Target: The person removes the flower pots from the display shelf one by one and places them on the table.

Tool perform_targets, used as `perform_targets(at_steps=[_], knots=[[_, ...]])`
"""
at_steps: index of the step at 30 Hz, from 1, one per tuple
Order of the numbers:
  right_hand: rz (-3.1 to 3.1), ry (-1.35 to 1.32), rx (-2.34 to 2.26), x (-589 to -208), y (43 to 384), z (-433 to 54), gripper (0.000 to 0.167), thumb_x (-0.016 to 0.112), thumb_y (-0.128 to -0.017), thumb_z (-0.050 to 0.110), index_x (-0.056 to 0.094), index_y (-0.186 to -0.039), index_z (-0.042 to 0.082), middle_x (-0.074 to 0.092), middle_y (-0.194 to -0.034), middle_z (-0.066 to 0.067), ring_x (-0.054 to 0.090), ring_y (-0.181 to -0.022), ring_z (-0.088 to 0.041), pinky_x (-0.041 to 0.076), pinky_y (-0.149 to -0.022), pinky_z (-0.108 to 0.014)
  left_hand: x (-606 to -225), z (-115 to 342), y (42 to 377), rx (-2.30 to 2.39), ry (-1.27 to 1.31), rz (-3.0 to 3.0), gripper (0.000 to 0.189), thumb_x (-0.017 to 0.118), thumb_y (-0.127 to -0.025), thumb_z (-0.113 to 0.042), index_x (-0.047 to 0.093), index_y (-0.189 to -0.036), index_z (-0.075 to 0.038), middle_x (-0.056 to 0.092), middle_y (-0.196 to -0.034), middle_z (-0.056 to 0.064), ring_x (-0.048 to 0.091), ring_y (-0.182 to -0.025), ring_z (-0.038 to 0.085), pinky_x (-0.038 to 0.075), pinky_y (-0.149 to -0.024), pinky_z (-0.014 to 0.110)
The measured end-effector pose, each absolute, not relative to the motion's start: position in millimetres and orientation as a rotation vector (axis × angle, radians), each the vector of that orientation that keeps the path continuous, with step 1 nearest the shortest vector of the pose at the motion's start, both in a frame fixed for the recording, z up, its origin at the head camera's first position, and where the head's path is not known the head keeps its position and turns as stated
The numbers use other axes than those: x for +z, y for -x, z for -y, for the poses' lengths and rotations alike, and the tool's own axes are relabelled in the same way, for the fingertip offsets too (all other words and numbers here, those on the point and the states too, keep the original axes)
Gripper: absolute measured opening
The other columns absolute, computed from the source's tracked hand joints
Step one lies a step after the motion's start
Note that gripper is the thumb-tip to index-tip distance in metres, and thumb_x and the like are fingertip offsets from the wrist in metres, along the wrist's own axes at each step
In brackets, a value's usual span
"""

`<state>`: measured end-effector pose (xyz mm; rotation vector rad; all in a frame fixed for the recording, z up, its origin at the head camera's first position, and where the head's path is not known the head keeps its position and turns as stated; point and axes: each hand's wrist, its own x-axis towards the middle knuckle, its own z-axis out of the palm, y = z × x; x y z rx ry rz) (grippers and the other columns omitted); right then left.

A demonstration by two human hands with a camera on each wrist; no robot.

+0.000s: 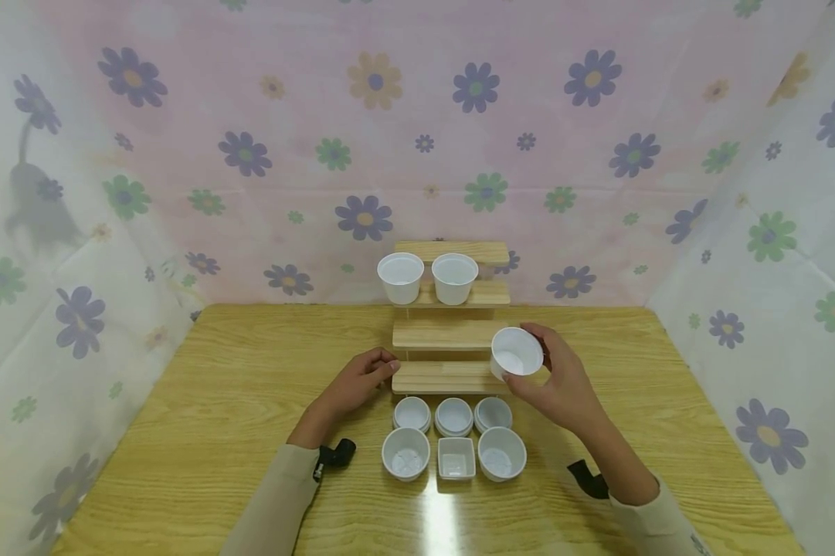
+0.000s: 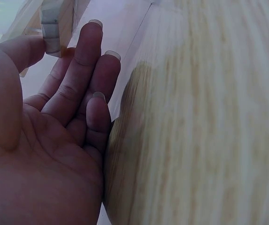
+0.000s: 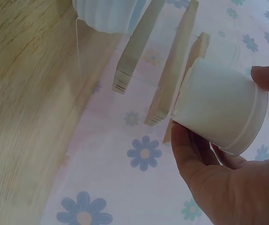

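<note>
A round white cup [image 1: 517, 352] tilts in my right hand [image 1: 563, 382], held by its sides between thumb and fingers. It overlaps the right end of the lower wooden tiers, its mouth facing the head camera. The right wrist view shows the cup [image 3: 219, 105] from the side, close to the plank ends. My left hand [image 1: 358, 382] touches the left end of the stepped wooden rack [image 1: 452, 378] at its lowest tier. In the left wrist view, thumb and index finger pinch the plank end [image 2: 52, 28], while the other fingers lie loosely bent beside it.
Two white cups [image 1: 400, 278] stand side by side on an upper tier. In front of the rack, several round white bowls [image 1: 412, 415] and a square white dish [image 1: 456, 459] stand in two rows on the wooden table [image 1: 236, 432]. A flowered cloth [image 1: 285, 232] hangs behind.
</note>
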<state>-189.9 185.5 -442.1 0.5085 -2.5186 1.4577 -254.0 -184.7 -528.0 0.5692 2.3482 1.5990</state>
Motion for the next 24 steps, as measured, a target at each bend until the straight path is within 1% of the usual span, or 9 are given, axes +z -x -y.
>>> perform_targets(at_steps=[6,11,14,18,21,24], knots=[[2.544,-0.507,1.414,-439.8,185.5,-187.5,0.079,0.091,-0.081,0.007,0.049,-0.147,-0.001,0.062,-0.135,-0.014,0.063,-0.117,-0.03,0.056,-0.097,-0.043,-526.7,184.2,253.6,1.593,-0.549,-2.352,0.026,0.055,-0.114,-0.03,0.066,-0.119,-0.007,0.067,-0.094,0.005,0.062,-0.09,0.023,0.051,-0.085,0.036],[2.555,-0.529,1.397,-440.5,182.3,-190.9,0.079,0.091,-0.081,0.005,0.047,-0.146,-0.002,0.061,-0.136,-0.016,0.062,-0.119,-0.032,0.055,-0.098,-0.05,-525.5,184.2,253.1,1.59,-0.541,-2.357,0.025,0.055,-0.114,-0.029,0.066,-0.118,-0.007,0.066,-0.094,0.005,0.061,-0.09,0.025,0.05,-0.084,0.037],[2.571,-0.542,1.36,-440.5,179.0,-193.4,0.083,0.09,-0.081,0.005,0.045,-0.15,-0.003,0.06,-0.138,-0.017,0.062,-0.121,-0.032,0.055,-0.098,-0.05,-524.5,183.8,252.6,1.59,-0.545,-2.363,0.026,0.054,-0.114,-0.028,0.066,-0.119,-0.005,0.066,-0.095,0.005,0.061,-0.091,0.027,0.05,-0.085,0.039],[2.611,-0.535,1.286,-438.9,173.2,-197.0,0.089,0.09,-0.081,0.006,0.043,-0.155,-0.001,0.058,-0.143,-0.016,0.061,-0.122,-0.03,0.056,-0.097,-0.041,-524.1,183.4,252.3,1.592,-0.544,-2.361,0.026,0.054,-0.114,-0.027,0.066,-0.12,-0.004,0.066,-0.095,0.005,0.062,-0.093,0.031,0.05,-0.086,0.042],[2.631,-0.531,1.243,-437.5,169.7,-198.9,0.085,0.091,-0.08,0.007,0.047,-0.153,0.001,0.059,-0.141,-0.014,0.061,-0.119,-0.029,0.055,-0.093,-0.036,-524.5,183.9,252.2,1.593,-0.547,-2.363,0.026,0.055,-0.114,-0.026,0.066,-0.12,-0.003,0.066,-0.095,0.006,0.062,-0.094,0.033,0.051,-0.086,0.043],[2.639,-0.546,1.226,-436.2,166.7,-200.3,0.08,0.091,-0.08,0.006,0.05,-0.148,-0.001,0.06,-0.136,-0.015,0.062,-0.116,-0.031,0.055,-0.09,-0.039,-523.9,184.0,251.9,1.598,-0.548,-2.36,0.026,0.055,-0.114,-0.026,0.065,-0.121,-0.003,0.066,-0.095,0.006,0.062,-0.095,0.034,0.051,-0.086,0.043]])
